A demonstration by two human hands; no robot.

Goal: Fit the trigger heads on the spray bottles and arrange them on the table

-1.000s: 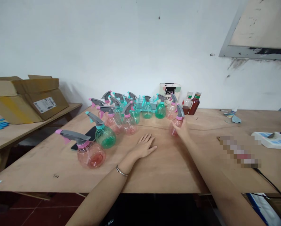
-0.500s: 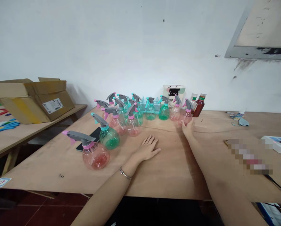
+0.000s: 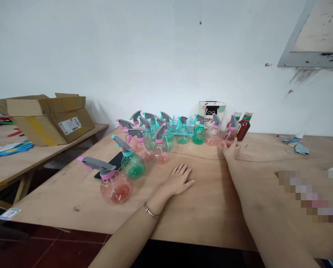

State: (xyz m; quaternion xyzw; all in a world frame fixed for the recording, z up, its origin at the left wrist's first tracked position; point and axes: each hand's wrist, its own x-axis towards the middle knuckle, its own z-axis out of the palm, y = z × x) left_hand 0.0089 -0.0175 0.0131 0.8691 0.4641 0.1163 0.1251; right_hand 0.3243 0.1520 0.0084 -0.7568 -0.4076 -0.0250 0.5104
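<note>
My right hand reaches far across the table, its fingers around the lower near side of a pink spray bottle with a grey trigger head. That bottle stands upright at the right end of a back row, beside another pink spray bottle and a green one. My left hand lies flat on the wooden table, fingers spread, holding nothing. To its left stand a larger-looking pink spray bottle, a green spray bottle and a cluster of several more. Some rear bottles are partly hidden.
Behind the row are a turquoise rack, a printed card or bag and a red-brown sauce bottle. A dark phone lies behind the front bottles. A cardboard box sits on the left table, near blue gloves.
The pink spray bottle in my right hand has shifted slightly back and right, away from its neighbour. My left hand stays flat on the table. The view has turned a little left.
</note>
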